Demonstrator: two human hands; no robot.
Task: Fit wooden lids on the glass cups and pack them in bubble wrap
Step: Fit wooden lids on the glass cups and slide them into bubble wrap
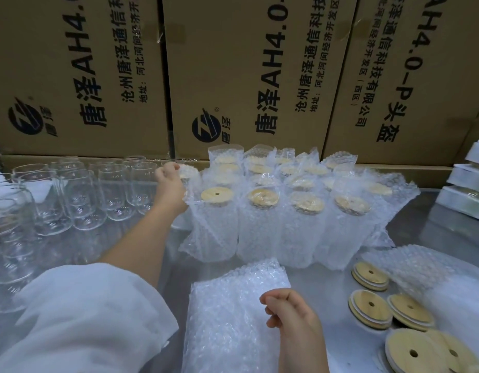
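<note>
Beside bubbly wrapped cups [259, 224], left hand [169, 181] seemingly grips a clear glass cup [178, 162]; right hand [289, 310] curls empty.

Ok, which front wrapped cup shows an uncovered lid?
The leftmost wrapped cup, by the left hand: its wooden lid shows bare, the others lie under wrap.

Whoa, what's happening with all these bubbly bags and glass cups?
A person is packing glass cups. Their left hand reaches back and seems to grip the top of a bubble-wrapped cup beside the rows of wrapped, lidded cups. Their right hand hovers with curled fingers over a pile of bubble wrap bags. The bare ones wait on the left; loose wooden lids lie on the right.
</note>
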